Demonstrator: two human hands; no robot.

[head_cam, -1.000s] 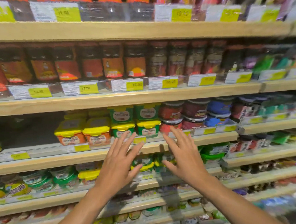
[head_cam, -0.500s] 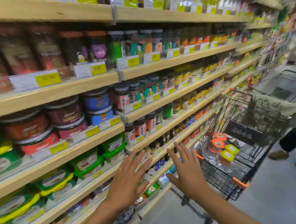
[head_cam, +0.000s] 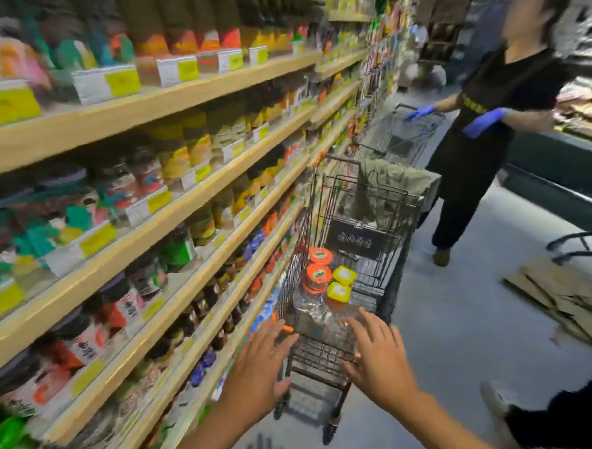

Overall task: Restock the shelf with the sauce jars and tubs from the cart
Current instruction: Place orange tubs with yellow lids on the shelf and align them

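The left hand [head_cam: 257,370] and right hand [head_cam: 377,354] hover before the cart [head_cam: 315,359], fingers spread, each grip open and empty. Orange-lidded jars [head_cam: 319,274] and yellow-lidded tubs [head_cam: 339,290] sit in the cart beside the shelf [head_cam: 170,210].

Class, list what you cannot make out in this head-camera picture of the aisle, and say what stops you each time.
1. Head view: print on the shelf price tags, smeared by motion blur.
2. Head view: lid labels on the orange-lidded jars and yellow-lidded tubs, too small.
3. Head view: lower contents of the cart, hidden by clear plastic wrap and wire.
4. Head view: what lies under the green cloth, covered by it.
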